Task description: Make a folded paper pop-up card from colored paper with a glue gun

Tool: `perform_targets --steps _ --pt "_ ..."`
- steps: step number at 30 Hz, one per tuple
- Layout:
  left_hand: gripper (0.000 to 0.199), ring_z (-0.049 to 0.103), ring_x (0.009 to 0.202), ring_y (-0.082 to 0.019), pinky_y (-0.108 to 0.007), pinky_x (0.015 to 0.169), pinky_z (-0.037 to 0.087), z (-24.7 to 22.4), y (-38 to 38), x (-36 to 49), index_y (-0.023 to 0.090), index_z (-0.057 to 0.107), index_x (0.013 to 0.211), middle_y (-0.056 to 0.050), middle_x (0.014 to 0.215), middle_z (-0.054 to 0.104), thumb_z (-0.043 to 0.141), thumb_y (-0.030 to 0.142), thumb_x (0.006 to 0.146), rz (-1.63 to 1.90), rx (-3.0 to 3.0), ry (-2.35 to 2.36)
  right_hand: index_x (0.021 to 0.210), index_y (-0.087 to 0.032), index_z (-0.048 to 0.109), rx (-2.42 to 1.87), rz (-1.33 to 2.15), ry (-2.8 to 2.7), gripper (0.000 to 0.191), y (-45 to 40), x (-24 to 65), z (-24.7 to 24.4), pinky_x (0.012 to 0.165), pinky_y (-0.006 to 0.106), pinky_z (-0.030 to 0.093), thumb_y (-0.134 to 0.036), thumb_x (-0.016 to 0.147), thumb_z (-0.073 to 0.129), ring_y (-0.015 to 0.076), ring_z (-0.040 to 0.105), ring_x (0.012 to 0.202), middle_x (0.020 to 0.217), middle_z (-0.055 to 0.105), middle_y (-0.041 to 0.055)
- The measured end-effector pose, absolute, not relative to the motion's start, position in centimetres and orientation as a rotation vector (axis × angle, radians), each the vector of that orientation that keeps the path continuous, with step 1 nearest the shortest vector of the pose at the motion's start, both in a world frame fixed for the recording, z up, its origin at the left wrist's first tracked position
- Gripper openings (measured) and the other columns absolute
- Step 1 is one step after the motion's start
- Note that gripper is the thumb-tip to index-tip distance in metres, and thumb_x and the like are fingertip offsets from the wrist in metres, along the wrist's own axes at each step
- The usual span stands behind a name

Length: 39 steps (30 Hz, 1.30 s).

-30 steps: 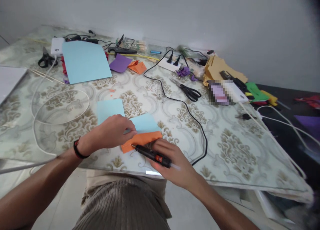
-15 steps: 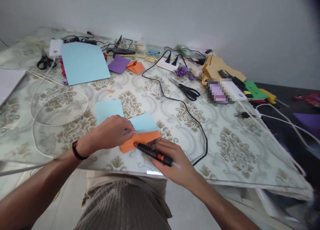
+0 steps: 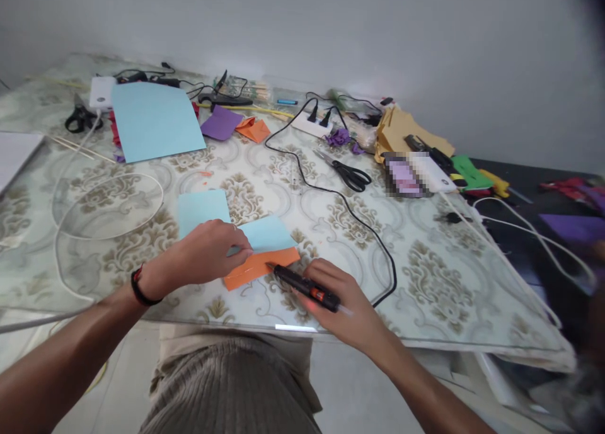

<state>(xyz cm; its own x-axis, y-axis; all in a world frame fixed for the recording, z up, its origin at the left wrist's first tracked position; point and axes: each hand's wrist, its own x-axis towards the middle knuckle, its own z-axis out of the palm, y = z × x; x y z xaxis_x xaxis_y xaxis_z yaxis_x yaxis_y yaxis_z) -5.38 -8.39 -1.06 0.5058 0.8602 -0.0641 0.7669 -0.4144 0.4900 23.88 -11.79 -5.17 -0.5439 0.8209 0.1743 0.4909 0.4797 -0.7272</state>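
While L fingers, bunched tog., press orange paper, R fingers wrap glue gun, tip farther R.

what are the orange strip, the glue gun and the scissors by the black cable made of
Orange strip: looks like matt paper or thin card, given its flat colour and crisp edges.
Glue gun: apparently hard black plastic, from its moulded body and faint sheen.
Scissors: probably metal blades, grey and thin; handles likely smooth plastic, evenly black.
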Motion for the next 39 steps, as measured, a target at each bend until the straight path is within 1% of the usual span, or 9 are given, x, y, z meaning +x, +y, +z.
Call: perform_targets --steps 3,8,12,15,20,23,27,34,39 --pt "0.024 0.079 0.094 -0.024 -0.034 0.084 0.054 -1.2 -8.3 -5.4 0.023 0.084 0.092 -0.002 0.100 0.086 0.061 0.024 0.097 0.219 2.257 1.357 0.075 -0.024 0.051 -1.084 0.814 -2.217 0.024 -11.7 23.7 -5.5 0.066 0.032 0.041 -0.021 0.092 0.067 0.0202 0.056 0.072 0.075 0.055 0.0005" --pt "0.024 0.079 0.095 -0.025 -0.036 0.085 0.054 -1.1 -8.2 -5.4 0.023 0.084 0.093 -0.001 0.101 0.086 0.060 0.024 0.097 0.198 2.268 1.349 0.072 -0.024 0.049 -1.100 0.772 -2.244 0.027 -11.7 23.7 -5.5 0.065 0.032 0.040 -0.021 0.093 0.065 0.0196 0.055 0.069 0.069 0.053 -0.0007" --pt "0.024 0.078 0.093 -0.024 -0.036 0.085 0.053 -1.0 -8.3 -5.4 0.024 0.084 0.092 -0.001 0.099 0.085 0.060 0.024 0.097 0.193 2.259 1.355 0.072 -0.024 0.049 -1.141 0.751 -2.222 0.026 -11.8 24.3 -5.3 0.063 0.031 0.040 -0.021 0.091 0.065 0.0194 0.056 0.069 0.071 0.054 -0.0003" --pt "0.024 0.078 0.092 -0.023 -0.035 0.084 0.053 -0.9 -8.3 -5.4 0.023 0.083 0.092 -0.001 0.099 0.085 0.060 0.025 0.097 0.198 2.241 1.356 0.072 -0.024 0.047 -1.164 0.750 -2.202 0.027 -11.8 24.8 -5.0 0.064 0.031 0.040 -0.019 0.092 0.065 0.0195 0.056 0.070 0.070 0.052 -0.0010" --pt "0.026 0.077 0.092 -0.023 -0.034 0.083 0.052 -0.9 -8.3 -5.4 0.024 0.084 0.091 -0.001 0.099 0.085 0.059 0.026 0.097 0.188 2.248 1.359 0.080 -0.024 0.052 -1.127 0.781 -2.223 0.019 -11.7 25.3 -4.7 0.066 0.032 0.041 -0.020 0.093 0.065 0.0204 0.056 0.075 0.078 0.054 0.0007" --pt "0.025 0.077 0.091 -0.023 -0.034 0.081 0.052 -0.9 -8.3 -5.4 0.024 0.083 0.092 -0.001 0.099 0.085 0.059 0.027 0.098 0.188 2.261 1.361 0.075 -0.025 0.046 -1.138 0.744 -2.225 0.026 -11.6 25.3 -4.8 0.065 0.033 0.039 -0.019 0.093 0.064 0.0203 0.054 0.073 0.073 0.051 -0.0005" --pt "0.026 0.078 0.093 -0.023 -0.035 0.083 0.052 -0.8 -8.5 -5.5 0.024 0.084 0.094 -0.001 0.101 0.085 0.059 0.027 0.099 0.185 2.266 1.362 0.072 -0.025 0.040 -1.167 0.741 -2.220 0.032 -11.5 25.4 -5.0 0.064 0.033 0.038 -0.018 0.092 0.064 0.0199 0.053 0.070 0.071 0.049 -0.0011" --pt "0.025 0.079 0.096 -0.024 -0.035 0.087 0.054 -0.7 -8.6 -5.5 0.024 0.084 0.097 -0.003 0.104 0.085 0.058 0.024 0.097 0.188 2.303 1.350 0.070 -0.025 0.041 -1.200 0.735 -2.189 0.031 -11.5 26.1 -4.9 0.063 0.032 0.039 -0.017 0.090 0.063 0.0191 0.055 0.070 0.070 0.050 -0.0014" --pt "0.024 0.079 0.094 -0.024 -0.034 0.085 0.056 -0.9 -8.5 -5.5 0.024 0.084 0.099 -0.004 0.104 0.085 0.060 0.023 0.096 0.222 2.352 1.312 0.068 -0.025 0.040 -1.262 0.708 -2.171 0.032 -11.5 26.5 -4.7 0.061 0.031 0.039 -0.018 0.089 0.063 0.0181 0.055 0.067 0.069 0.049 -0.0020"
